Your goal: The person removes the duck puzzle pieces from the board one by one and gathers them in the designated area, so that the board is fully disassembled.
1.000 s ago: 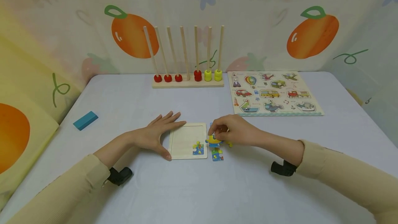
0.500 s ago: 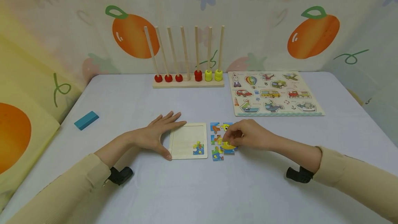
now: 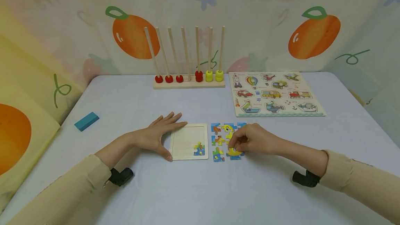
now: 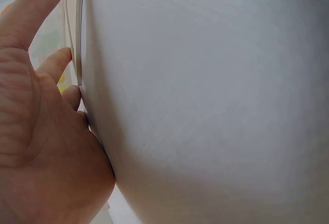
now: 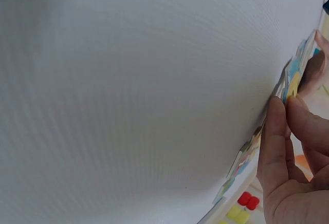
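A square wooden puzzle tray (image 3: 184, 141) lies on the table, with a blue-and-yellow jigsaw piece (image 3: 199, 149) in its lower right corner. My left hand (image 3: 154, 136) is spread at the tray's left side, the thumb touching the lower left corner and the index fingertip at the top edge. To the right of the tray, my right hand (image 3: 254, 140) pinches a yellow-and-blue jigsaw piece (image 3: 234, 152) between thumb and fingers, low over the table. In the right wrist view the thumb (image 5: 306, 121) presses on that piece's edge. Several loose pieces (image 3: 217, 140) lie beside it, some partly hidden by the hand.
Behind stands a wooden bead counter (image 3: 189, 84) with upright rods and red and yellow beads. A vehicle peg puzzle board (image 3: 276, 94) lies at the back right, and a blue block (image 3: 86, 121) at the left.
My right hand has moved right and slightly toward the front, away from the tray, with the pinched piece, uncovering loose pieces. The left hand has stayed put.
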A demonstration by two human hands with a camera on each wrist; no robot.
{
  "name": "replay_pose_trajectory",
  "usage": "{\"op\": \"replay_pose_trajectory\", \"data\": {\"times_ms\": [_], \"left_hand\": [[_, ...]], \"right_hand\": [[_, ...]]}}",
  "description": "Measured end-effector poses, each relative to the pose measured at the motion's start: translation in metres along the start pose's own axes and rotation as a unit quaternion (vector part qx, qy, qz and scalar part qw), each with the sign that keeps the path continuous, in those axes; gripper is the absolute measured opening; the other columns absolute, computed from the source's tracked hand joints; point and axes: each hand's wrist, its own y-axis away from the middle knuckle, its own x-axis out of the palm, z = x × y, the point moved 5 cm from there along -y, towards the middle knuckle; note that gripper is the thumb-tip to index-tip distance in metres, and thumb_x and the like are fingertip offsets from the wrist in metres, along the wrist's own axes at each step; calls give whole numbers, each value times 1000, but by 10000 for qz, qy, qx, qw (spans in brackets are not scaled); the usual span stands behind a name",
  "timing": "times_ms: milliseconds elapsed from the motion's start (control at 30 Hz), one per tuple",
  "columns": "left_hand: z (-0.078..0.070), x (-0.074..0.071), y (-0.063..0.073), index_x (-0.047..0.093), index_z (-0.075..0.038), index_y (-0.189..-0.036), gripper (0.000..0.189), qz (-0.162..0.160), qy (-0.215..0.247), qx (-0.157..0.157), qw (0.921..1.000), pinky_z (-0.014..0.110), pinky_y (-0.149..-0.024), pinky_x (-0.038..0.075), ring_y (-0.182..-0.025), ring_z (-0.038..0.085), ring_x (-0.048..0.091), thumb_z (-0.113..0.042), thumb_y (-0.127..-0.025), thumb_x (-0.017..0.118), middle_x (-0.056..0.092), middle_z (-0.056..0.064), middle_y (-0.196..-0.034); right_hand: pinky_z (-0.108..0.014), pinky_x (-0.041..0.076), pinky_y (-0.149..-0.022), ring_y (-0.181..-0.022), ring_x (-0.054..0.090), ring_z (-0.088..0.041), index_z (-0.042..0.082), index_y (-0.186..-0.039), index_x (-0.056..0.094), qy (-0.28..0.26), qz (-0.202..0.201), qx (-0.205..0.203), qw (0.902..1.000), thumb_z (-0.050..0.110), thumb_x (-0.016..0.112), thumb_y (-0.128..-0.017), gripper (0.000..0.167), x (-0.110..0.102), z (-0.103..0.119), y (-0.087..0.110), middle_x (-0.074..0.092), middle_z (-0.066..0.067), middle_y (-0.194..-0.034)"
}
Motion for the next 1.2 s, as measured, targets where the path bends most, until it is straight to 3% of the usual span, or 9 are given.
{"op": "replay_pose_trajectory", "data": {"times_ms": [633, 1200], "left_hand": [[2, 0, 0, 29, -24, -157, 113, -26, -16, 0, 10000, 61, -124, -6, -157, 35, -6, -51, -64, 87, 5, 7, -170], [1, 0, 0, 29, -23, -157, 112, -21, 0, 18, 10000, 61, -124, -5, -157, 35, -5, -51, -64, 87, 5, 7, -170]], "right_hand": [[-19, 52, -63, -70, 62, -10, 10, -93, 76, -160, 8, 170, 9997, 1, 70, -85, 14, 2, 2, -1, 74, -1, -79], [-19, 54, -62, -68, 62, -8, 10, -92, 78, -58, -18, 84, 9999, 3, 70, -86, 12, 2, 2, -3, 74, -1, -81]]}}
